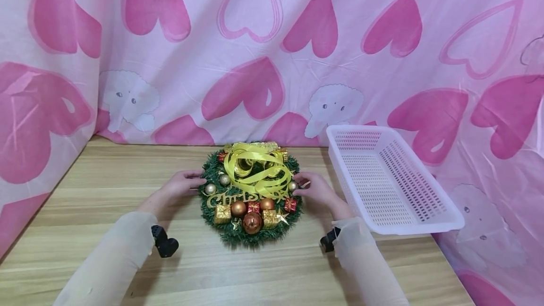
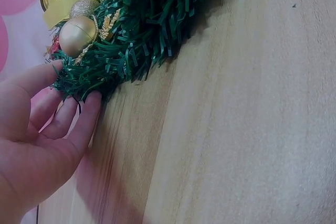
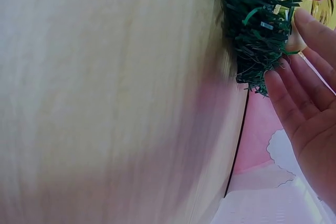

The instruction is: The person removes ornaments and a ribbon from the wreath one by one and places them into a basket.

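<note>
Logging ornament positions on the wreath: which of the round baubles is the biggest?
The copper bauble at the wreath's bottom edge, nearest the person. It is clearly bigger than the two copper ones above it and the small gold ones by the hands.

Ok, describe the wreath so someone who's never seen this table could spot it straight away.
On the wooden table, left of the white basket, the wreath lies flat between the left hand and right hand, whose fingertips touch its edges. It is the only green thing: a tinsel ring with yellow ribbon, gold balls and tiny gift boxes.
</note>
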The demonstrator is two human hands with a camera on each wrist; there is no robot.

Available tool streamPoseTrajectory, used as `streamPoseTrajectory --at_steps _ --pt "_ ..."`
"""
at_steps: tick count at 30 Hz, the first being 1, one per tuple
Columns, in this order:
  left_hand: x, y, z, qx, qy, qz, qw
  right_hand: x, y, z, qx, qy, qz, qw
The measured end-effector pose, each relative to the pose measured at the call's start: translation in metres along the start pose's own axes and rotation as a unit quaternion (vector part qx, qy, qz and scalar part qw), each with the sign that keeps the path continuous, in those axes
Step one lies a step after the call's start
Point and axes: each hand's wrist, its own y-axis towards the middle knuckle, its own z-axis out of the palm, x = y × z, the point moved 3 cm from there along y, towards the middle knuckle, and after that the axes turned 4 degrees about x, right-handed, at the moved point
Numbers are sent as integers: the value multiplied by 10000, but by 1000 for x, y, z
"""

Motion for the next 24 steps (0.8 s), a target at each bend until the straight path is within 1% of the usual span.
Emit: streamPoseTrajectory --at_steps 6,13,21,24 --pt "-2 -2 1 -35 -7 3 10000 0 2 2 50 -13 9 10000" --pt "0 0 0 -52 -65 1 10000 -1 3 4 74 49 14 10000" --pt "-2 0 1 -93 -30 121 9999 -1 3 4 141 30 180 9997" --pt "-1 0 1 -120 26 152 9998 0 4 3 145 10 153 9998"
